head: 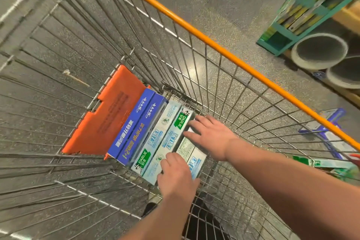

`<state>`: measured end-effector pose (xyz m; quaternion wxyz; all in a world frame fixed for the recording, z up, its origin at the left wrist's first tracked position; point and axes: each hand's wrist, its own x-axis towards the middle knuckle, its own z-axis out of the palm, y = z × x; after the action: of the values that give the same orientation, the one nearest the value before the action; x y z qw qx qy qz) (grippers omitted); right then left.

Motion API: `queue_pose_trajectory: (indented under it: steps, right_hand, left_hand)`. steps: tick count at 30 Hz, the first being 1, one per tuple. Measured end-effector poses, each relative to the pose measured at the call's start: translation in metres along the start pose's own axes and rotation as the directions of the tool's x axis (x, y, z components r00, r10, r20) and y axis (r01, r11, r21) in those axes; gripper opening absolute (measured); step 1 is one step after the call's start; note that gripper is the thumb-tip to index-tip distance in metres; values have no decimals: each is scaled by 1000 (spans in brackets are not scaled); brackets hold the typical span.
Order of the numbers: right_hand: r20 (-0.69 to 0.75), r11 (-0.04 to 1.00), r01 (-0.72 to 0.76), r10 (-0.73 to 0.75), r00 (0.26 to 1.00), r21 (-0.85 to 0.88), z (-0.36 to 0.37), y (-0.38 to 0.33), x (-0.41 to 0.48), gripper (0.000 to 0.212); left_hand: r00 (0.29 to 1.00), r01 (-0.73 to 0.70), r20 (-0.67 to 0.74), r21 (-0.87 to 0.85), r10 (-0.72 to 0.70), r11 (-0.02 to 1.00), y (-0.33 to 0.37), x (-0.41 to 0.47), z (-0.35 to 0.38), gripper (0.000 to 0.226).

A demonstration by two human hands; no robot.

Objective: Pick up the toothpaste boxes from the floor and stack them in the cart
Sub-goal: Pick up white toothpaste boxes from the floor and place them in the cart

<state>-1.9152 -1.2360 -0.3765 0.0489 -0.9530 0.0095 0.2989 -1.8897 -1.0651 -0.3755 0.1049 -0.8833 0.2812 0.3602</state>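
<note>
1. While both hands reach into the cart [194, 31], the boxes in it lie in a row on the wire bottom, lower centre of the frame. Two blue boxes [134, 128] sit beside the orange flap [109, 121], then the pale boxes [163, 142], all touching side to side.
2. The right hand [209, 134] lies flat on the far end of the end box [194, 154], fingers straight and slightly apart.
3. The left hand [176, 173] rests on the near ends of the pale boxes, fingers together and a little bent. Its thumb is hidden, so I cannot tell whether it pinches anything.
4. More boxes, the floor boxes [329, 163], lie outside the cart at the right edge.
5. These look like thin glossy card: probably light, stiff along the length, easy to dent on the broad faces, and a bit slippery. Holding one across the narrow sides near the middle, or at both ends, seems safest, with only gentle pressing to square the row.
</note>
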Motion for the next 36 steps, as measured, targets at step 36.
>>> queue_pose_trajectory:
  steps: [36]
  right_hand:
    - [216,-134,-836,976,-19,531,-133,-307,-553,54]
  left_hand:
    - [-12,-783,351,579,936,-227,132,-408,-195,69]
